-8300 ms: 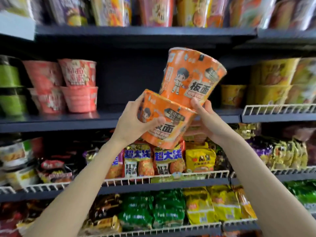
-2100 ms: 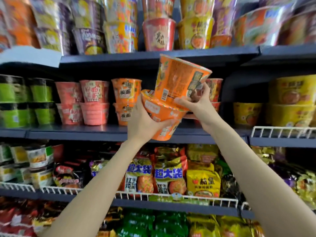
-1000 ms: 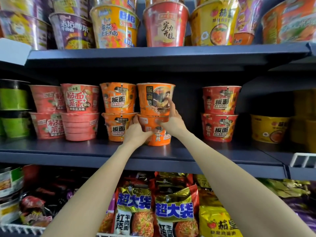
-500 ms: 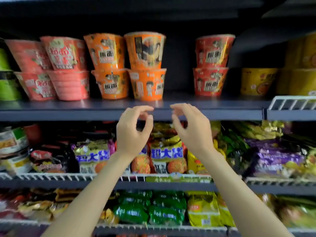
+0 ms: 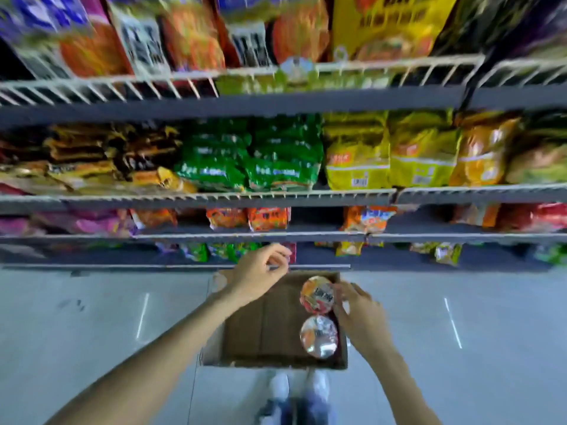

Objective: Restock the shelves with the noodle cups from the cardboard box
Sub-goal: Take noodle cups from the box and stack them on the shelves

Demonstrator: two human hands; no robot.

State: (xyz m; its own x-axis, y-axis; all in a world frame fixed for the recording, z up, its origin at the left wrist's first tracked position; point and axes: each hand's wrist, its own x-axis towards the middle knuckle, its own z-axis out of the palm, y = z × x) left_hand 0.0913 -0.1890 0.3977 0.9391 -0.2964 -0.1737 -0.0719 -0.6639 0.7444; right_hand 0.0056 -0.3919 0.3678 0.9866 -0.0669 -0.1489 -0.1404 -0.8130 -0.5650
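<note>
While the view tilts steeply down past the shelves (image 5: 276, 101), a cardboard box (image 5: 245, 320) sits open on the pale floor (image 5: 92, 317), right at the foot of the lowest shelf. Two noodle cups stand inside it along its right wall, lids up: the far cup (image 5: 317, 294) with an orange-and-red lid, and the near cup (image 5: 319, 336) just behind it with a shinier lid (the print on both is too blurred to read). What shows of the box's bottom is bare brown cardboard.

The right hand (image 5: 359, 311) reaches down at the box's right edge, fingers spread and lightly bent beside the far cup; whether they touch its rim I cannot tell, and they are not closed round it. The left hand (image 5: 260, 273) hangs above the box's far edge, fingers loosely curled, holding nothing.

Above, wire-fronted shelves carry packets of noodles, among them green bags (image 5: 248, 161) in the middle and yellow bags (image 5: 389, 154) to their right. White shoes (image 5: 299, 388) show at the box's near side.
</note>
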